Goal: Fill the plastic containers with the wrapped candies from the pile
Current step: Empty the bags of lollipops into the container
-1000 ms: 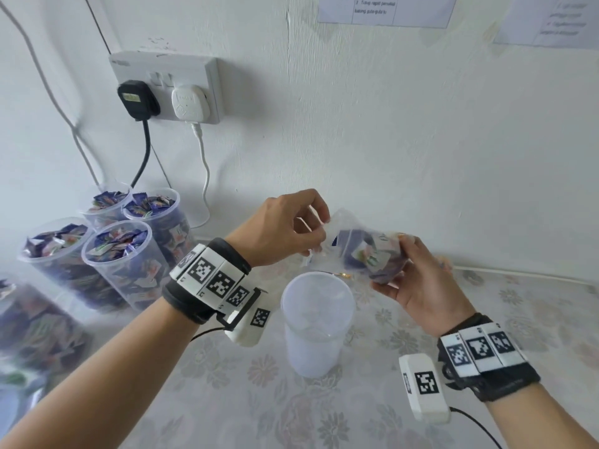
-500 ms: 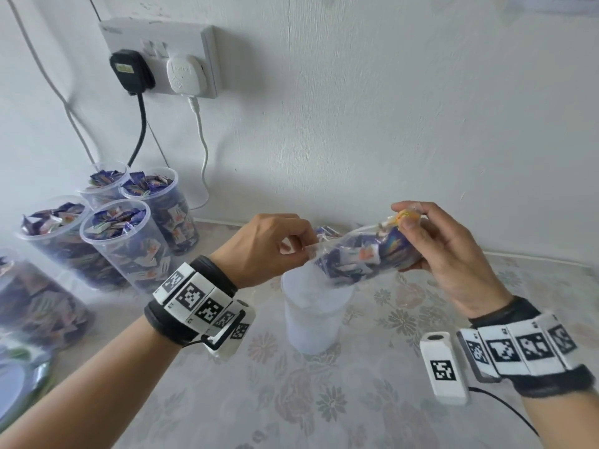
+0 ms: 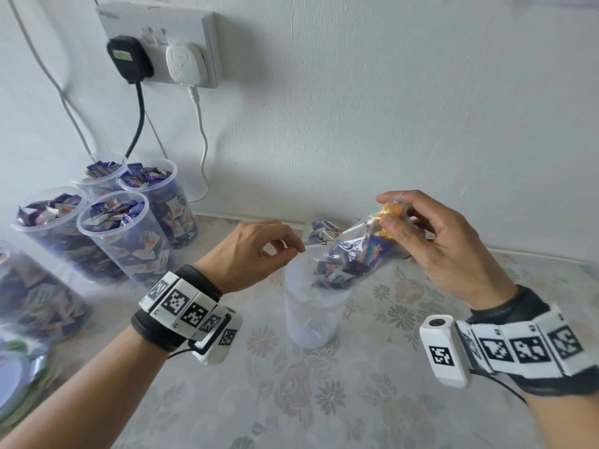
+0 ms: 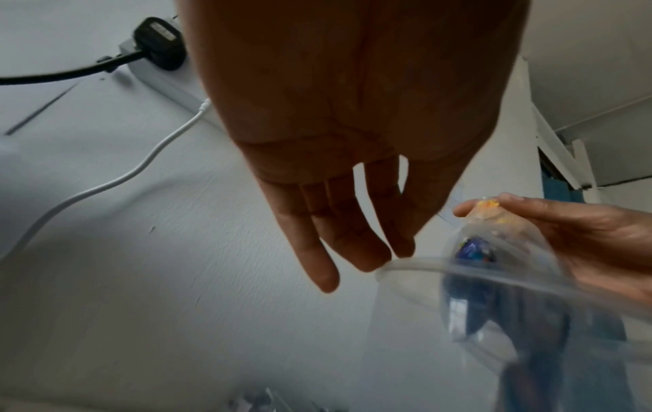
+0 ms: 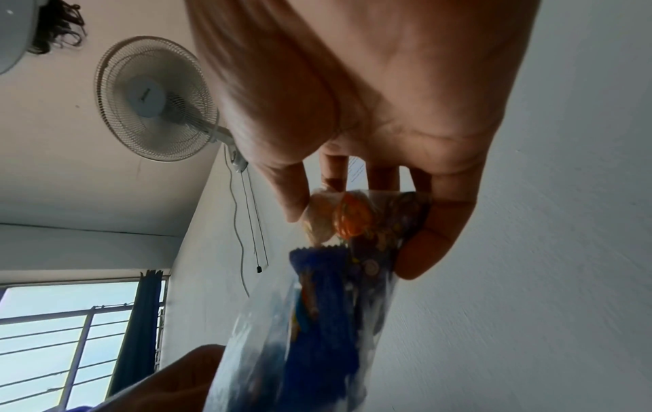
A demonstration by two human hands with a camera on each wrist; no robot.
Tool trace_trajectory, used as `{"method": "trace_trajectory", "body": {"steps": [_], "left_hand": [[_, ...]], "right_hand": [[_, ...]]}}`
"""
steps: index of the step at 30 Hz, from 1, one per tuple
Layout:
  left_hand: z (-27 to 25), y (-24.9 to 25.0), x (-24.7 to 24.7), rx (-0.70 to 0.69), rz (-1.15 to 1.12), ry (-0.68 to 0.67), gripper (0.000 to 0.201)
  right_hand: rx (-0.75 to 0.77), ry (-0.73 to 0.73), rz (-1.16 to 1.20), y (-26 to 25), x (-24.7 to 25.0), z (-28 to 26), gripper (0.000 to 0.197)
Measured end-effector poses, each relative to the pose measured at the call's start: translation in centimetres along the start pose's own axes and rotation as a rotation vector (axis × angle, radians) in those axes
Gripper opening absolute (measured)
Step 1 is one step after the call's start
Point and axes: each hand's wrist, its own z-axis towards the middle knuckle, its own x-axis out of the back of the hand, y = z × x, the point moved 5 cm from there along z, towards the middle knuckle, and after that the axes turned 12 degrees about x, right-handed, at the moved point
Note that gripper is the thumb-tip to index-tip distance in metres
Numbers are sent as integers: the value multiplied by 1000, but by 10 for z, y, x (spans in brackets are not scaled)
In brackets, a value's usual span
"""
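On the flowered tablecloth (image 3: 291, 400) stands a clear, round plastic container (image 3: 311, 315). Over its mouth a crinkly transparent bag (image 3: 353, 257) of purple-wrapped candies tilts; the left hand (image 3: 256, 251) pinches its lower edge, the right hand (image 3: 434, 241) grips its knotted end. Behind, filled tubs (image 3: 129, 234) cluster.

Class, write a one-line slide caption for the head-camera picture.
Both hands tip a clear bag of wrapped candies into an empty plastic container, filled containers standing nearby.
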Motion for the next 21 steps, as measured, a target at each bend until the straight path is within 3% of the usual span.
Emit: {"method": "trace_trajectory", "body": {"steps": [4, 7, 9, 21], "left_hand": [[-7, -10, -8, 36, -113, -42, 39], [-19, -14, -24, 106, -153, -175, 84], [-24, -15, -33, 84, -94, -189, 103], [-29, -17, -40, 95, -159, -118, 100]], "right_hand": [[29, 1, -40, -5, -3, 4, 32], [39, 1, -44, -9, -6, 5, 31], [39, 3, -33, -11, -7, 6, 33], [57, 22, -37, -16, -6, 5, 43]]}}
